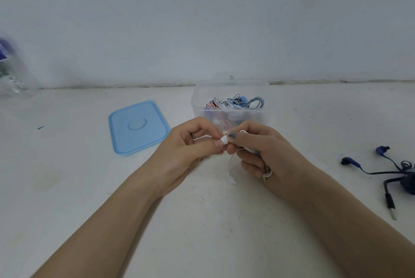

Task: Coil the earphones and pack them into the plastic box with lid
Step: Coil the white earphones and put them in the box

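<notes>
Both forearms reach in from the near edge of the pale tabletop point(78, 176) and meet around its middle. The left hand point(190, 145) has its fingers curled, and its grip pinches the white earphones point(224, 140) between thumb and fingertips at a small white end piece. The right hand point(260, 151) meets it there, its thumb and forefinger pinching the same white piece, while its lower fingers are curled round a small bundle of the white cord against the palm. A short length of cord hangs from between the hands down to the tabletop, ending in a small white part just below them.

Toward the right edge lie dark blue earphones point(390, 169), loose on the tabletop, their cord partly bunched, two earbuds spread to the left and the plug pointing to the near side.

Left of the hands, a little farther back, the light blue lid point(138, 127) lies flat on the tabletop.

Just behind the hands stands the clear plastic box point(231, 89), open, close to the far edge by the wall. Inside it lie coiled earphones point(242, 103), white, light blue and red-striped.

At the far left corner stands a blurred clear plastic bottle point(11, 71).
</notes>
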Tool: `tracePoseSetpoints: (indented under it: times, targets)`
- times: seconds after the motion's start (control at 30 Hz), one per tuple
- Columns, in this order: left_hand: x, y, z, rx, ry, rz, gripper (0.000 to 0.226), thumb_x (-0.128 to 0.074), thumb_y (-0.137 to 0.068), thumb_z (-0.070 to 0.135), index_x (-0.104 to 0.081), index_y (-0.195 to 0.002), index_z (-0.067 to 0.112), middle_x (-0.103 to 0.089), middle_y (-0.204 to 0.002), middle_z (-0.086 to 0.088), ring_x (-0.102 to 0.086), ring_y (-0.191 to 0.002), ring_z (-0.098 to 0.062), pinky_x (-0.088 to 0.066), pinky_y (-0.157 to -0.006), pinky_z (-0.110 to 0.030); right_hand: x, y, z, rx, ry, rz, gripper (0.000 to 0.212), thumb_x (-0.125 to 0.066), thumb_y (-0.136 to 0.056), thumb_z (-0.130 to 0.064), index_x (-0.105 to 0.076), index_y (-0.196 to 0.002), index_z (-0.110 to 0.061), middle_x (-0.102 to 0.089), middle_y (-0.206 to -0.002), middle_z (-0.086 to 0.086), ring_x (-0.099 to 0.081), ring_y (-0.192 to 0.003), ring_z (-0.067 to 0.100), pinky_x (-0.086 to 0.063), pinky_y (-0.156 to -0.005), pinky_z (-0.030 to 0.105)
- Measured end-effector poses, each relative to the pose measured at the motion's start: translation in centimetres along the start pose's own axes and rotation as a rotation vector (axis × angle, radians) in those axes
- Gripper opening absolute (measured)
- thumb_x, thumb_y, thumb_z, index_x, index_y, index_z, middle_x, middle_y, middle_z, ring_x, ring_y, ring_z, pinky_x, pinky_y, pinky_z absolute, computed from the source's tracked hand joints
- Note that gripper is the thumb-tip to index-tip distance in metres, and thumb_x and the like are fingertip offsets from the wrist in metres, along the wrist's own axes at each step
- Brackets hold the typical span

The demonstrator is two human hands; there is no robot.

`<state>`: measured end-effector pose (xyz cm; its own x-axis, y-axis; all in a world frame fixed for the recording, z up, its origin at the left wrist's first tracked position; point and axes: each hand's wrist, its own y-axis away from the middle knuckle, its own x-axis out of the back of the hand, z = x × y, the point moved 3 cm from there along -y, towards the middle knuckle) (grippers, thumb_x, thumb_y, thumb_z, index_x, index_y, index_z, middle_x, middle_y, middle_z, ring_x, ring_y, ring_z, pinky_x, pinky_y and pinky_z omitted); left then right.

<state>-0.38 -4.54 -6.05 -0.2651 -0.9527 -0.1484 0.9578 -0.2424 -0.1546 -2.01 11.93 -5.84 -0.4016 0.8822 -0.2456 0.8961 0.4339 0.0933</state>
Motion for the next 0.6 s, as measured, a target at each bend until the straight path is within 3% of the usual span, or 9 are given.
tracePoseSetpoints:
  times: [0.1, 0.2, 0.33, 0.47, 0.6]
  targets:
    - [0.0, 0.0, 0.3, -0.057, -0.095, 0.043, 0.013, -0.077, -0.079, 0.007, -0.069, -0.083, 0.016, -0.073, -0.087, -0.006, -0.069, -0.083, -0.022, -0.053, -0.081, -0.03, 0.0, 0.0, 0.0, -0.002, -0.004, -0.011, 0.014, -0.057, -0.093, -0.005, -0.058, -0.079, -0.007, -0.066, -0.07, 0.008, -0.025, -0.039, 0.009, -0.027, -0.034, 0.018]
    - [-0.1, 0.1, 0.3, -0.071, -0.128, 0.048, 0.009, -0.071, -0.084, 0.003, -0.064, -0.088, 0.007, -0.074, -0.084, -0.011, -0.07, -0.083, -0.023, -0.052, -0.078, -0.027, 0.0, 0.0, -0.2, -0.009, -0.02, -0.016, 0.02, -0.057, -0.093, -0.005, -0.058, -0.073, -0.01, -0.065, -0.069, 0.008, -0.024, -0.04, 0.01, -0.026, -0.034, 0.018]
    - [-0.2, 0.3, 0.5, -0.109, -0.19, 0.091, 0.008, -0.071, -0.087, 0.01, -0.064, -0.089, 0.009, -0.073, -0.085, -0.014, -0.071, -0.086, -0.028, -0.053, -0.083, -0.036, -0.1, 0.0, -0.1, -0.012, -0.026, -0.004, 0.015, -0.057, -0.093, -0.006, -0.057, -0.078, -0.008, -0.065, -0.069, 0.006, -0.023, -0.042, 0.011, -0.026, -0.034, 0.018]
    - [-0.7, 0.5, 0.7, -0.229, -0.412, 0.164, 0.008, -0.073, -0.091, 0.004, -0.066, -0.09, 0.009, -0.072, -0.077, 0.004, -0.069, -0.075, -0.016, -0.051, -0.072, -0.02, 0.0, -0.3, 0.1, -0.016, -0.037, 0.013, 0.01, -0.056, -0.094, -0.008, -0.057, -0.084, -0.006, -0.066, -0.072, 0.007, -0.023, -0.042, 0.011, -0.025, -0.035, 0.019]
    - [-1.0, 0.7, 0.9, -0.379, -0.594, 0.182, 0.006, -0.073, -0.092, 0.006, -0.07, -0.092, 0.011, -0.073, -0.084, 0.006, -0.07, -0.077, -0.015, -0.055, -0.075, -0.024, 0.1, -0.4, 0.1, -0.026, -0.051, 0.01, 0.01, -0.056, -0.095, -0.008, -0.057, -0.085, -0.005, -0.064, -0.07, 0.005, -0.025, -0.04, 0.009, -0.025, -0.034, 0.018]
